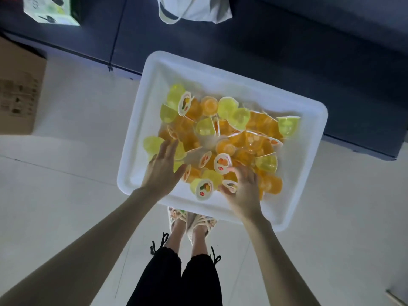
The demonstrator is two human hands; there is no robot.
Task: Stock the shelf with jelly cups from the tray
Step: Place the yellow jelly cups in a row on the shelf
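A white plastic tray (223,69) sits on the pale floor, heaped with several orange and yellow-green jelly cups (234,133). My left hand (162,167) reaches over the tray's near-left part with fingers straight and spread, fingertips at a yellow-green cup (152,144). My right hand (244,191) is over the near side of the heap, its fingers curled round a small jelly cup (230,186) with a printed lid. Another lidded yellow cup (202,188) lies between my hands. No shelf is in view.
A dark sofa-like piece (287,40) runs along the far side, with a white bag (194,7) on it. A cardboard box (19,93) stands at the left and a green printed box (53,9) at the top left. My feet (192,221) stand just before the tray.
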